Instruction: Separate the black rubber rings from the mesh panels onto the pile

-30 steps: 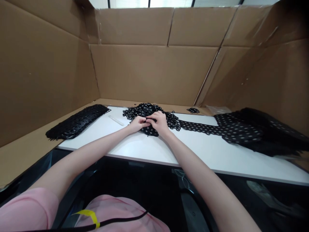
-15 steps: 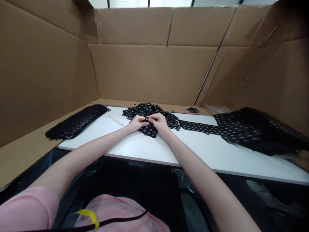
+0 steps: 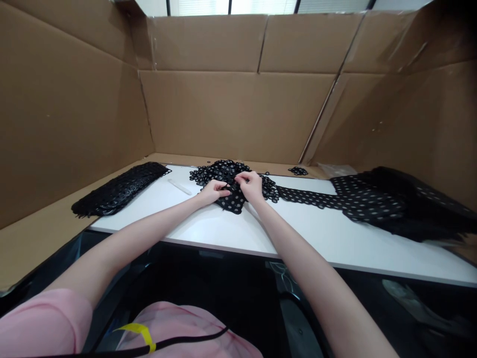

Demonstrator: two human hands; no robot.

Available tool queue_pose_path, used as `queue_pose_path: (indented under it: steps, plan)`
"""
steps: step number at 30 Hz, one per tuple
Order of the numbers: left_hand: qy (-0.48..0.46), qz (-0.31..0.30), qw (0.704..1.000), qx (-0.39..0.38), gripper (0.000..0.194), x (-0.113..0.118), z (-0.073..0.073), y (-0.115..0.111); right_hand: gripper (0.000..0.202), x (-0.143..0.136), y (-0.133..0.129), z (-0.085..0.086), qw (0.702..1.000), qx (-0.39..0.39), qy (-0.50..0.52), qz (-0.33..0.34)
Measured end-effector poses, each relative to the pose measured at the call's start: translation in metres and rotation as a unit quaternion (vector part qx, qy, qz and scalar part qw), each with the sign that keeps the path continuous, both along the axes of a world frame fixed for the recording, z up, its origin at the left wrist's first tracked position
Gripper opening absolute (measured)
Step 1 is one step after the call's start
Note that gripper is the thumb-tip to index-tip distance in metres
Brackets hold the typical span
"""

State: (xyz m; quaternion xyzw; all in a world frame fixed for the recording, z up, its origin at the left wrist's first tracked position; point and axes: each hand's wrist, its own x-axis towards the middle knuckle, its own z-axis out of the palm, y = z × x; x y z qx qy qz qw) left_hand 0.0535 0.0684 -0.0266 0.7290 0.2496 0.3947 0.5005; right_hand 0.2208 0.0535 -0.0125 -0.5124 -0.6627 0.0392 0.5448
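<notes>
A pile of small black rings (image 3: 223,170) lies near the back of the white table, with a black sheet full of round holes (image 3: 231,203) at its front. My left hand (image 3: 213,193) is at the pile's left front, thumb and fingertips pinched on a small black piece too small to make out fully. Just right of it, my right hand (image 3: 250,186) is over the pile, its fingertips pressed together; what they hold is too small to tell. A strip of the perforated black material (image 3: 311,196) runs right from the pile.
A black bundle (image 3: 121,189) lies at the left of the white table (image 3: 223,231). Near it is a clear thin strip (image 3: 179,187). Folded black perforated material (image 3: 383,199) covers the right end. Several loose rings (image 3: 298,170) sit at the back. Cardboard walls (image 3: 223,114) stand around.
My right hand has moved slightly right and up, away from my left hand, so a gap now shows between their fingertips. My left hand has hardly moved.
</notes>
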Motion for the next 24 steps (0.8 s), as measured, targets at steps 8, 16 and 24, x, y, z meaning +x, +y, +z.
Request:
queue_pose_path:
  steps: [8,16,24]
  plan:
    - [-0.040,-0.003,0.998,-0.057,0.026,-0.001,0.000,-0.001,0.017,0.004,0.007,0.002,0.997,-0.006,0.082,-0.002]
    - [-0.028,-0.013,0.994,-0.105,0.031,-0.007,0.000,-0.001,0.022,0.054,0.016,-0.014,0.988,-0.015,0.094,-0.119]
    - [0.057,-0.005,0.996,-0.070,0.043,-0.013,0.016,-0.012,0.018,0.045,0.024,-0.029,0.989,-0.070,-0.080,-0.106]
